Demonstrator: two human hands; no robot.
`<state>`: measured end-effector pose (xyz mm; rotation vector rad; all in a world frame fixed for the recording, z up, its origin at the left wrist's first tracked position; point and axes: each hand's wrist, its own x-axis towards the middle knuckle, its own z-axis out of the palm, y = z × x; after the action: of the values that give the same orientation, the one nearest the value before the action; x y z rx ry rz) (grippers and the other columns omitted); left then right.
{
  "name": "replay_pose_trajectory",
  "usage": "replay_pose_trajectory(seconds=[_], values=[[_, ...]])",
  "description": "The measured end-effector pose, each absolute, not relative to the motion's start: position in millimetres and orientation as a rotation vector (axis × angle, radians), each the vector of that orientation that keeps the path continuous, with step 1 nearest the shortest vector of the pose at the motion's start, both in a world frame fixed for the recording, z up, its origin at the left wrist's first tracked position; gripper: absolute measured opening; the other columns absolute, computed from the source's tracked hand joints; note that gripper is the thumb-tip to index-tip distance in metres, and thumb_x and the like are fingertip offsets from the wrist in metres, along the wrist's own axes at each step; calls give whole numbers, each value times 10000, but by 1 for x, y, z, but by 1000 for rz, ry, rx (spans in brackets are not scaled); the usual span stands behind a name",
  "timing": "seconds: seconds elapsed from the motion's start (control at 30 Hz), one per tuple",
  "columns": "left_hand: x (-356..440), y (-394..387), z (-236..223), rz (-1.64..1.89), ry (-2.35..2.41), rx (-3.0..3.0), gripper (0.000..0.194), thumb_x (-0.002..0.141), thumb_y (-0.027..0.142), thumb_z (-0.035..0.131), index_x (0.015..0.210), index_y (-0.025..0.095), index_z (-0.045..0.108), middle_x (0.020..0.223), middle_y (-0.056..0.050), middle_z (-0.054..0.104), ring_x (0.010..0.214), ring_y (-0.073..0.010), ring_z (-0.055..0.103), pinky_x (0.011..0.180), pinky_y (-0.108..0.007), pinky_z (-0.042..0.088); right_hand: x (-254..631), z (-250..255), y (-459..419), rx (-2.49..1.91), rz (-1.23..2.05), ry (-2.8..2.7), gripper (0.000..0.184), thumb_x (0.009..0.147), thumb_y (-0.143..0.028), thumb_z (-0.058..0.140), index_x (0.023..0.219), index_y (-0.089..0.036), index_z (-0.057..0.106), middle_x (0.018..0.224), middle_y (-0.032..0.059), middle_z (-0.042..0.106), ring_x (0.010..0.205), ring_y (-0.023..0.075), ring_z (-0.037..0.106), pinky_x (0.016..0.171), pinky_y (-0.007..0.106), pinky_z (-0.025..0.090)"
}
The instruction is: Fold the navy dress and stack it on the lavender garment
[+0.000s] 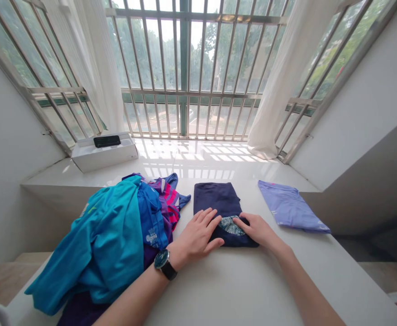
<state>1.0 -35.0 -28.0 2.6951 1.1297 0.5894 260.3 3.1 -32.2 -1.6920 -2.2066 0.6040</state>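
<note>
A folded navy T-shirt (pixel 217 195) with a patterned grey-blue print lies on the white table in front of me. My left hand (pixel 198 233) rests on its left side, palm down with the fingers stretched out. A dark-faced watch (pixel 162 259) is on my left wrist. At the shirt's right edge is my right hand (pixel 255 228), its thumb on the print and its index finger bent, with dark cloth between the two. The other right fingers are partly hidden. Both hands cover parts of the shirt.
Loose clothes are heaped at left, with a teal garment (pixel 113 244) on top and a blue one (pixel 150 217) beside it. A folded lavender garment (pixel 291 206) lies right on the table (pixel 239 290). A white box (pixel 106 156) holding a black object (pixel 107 141) stands on the windowsill.
</note>
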Motion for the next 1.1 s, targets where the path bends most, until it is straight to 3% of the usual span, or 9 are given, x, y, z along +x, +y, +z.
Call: replay_pose_trajectory(seconds=[0.13, 0.4, 0.57, 0.73, 0.9, 0.97, 1.1], values=[[4, -33, -37, 424, 1135, 2692, 696, 986, 610, 362, 1530, 180, 303, 1586, -134, 334, 1472, -309, 272, 1205, -492, 237, 263, -31, 2, -1673, 619, -2208, 421, 933, -548, 414, 711, -222, 561, 731, 27, 679, 694, 193, 592, 655, 289, 379], [2, -34, -24, 437, 1153, 2676, 586, 1009, 549, 346, 1490, 218, 396, 1513, -121, 454, 1368, -299, 428, 1140, -488, 346, 267, -33, 4, -1718, 541, -2224, 421, 942, -548, 433, 707, -224, 562, 751, 32, 698, 709, 201, 623, 646, 289, 376], [4, -40, -19, 447, 1036, 2660, 650, 968, 607, 410, 1476, 201, 402, 1468, -146, 500, 1265, -312, 528, 1072, -484, 422, 271, -38, 8, -1911, 233, -2139, 348, 917, -550, 507, 801, -236, 605, 801, 56, 706, 801, 257, 653, 652, 315, 399], [16, -55, -20, 468, 788, 2640, 785, 899, 674, 499, 1505, 200, 340, 1517, -187, 427, 1324, -332, 496, 1072, -452, 435, 276, -42, 10, -1815, -249, -1986, 312, 837, -462, 654, 1008, -205, 614, 1044, 111, 674, 973, 296, 619, 789, 361, 446], [17, -55, -15, 538, 696, 2643, 709, 911, 639, 517, 1478, 234, 386, 1534, -144, 415, 1385, -282, 433, 1124, -394, 391, 270, -39, 4, -1986, 31, -2035, 227, 950, -417, 483, 846, -239, 576, 752, 41, 678, 704, 225, 654, 579, 297, 367], [9, -46, -16, 558, 905, 2666, 586, 948, 567, 502, 1440, 255, 440, 1528, -113, 427, 1414, -289, 381, 1159, -453, 339, 267, -37, 3, -2023, 91, -2070, 255, 973, -384, 429, 827, -241, 581, 709, 44, 681, 694, 226, 664, 577, 296, 347], [-8, -28, -31, 476, 1477, 2609, 478, 981, 503, 460, 1404, 284, 496, 1541, -96, 407, 1425, -382, 312, 1129, -640, 274, 265, -36, 2, -2015, 199, -2078, 261, 975, -349, 394, 848, -242, 596, 770, 54, 706, 737, 228, 672, 605, 299, 374]])
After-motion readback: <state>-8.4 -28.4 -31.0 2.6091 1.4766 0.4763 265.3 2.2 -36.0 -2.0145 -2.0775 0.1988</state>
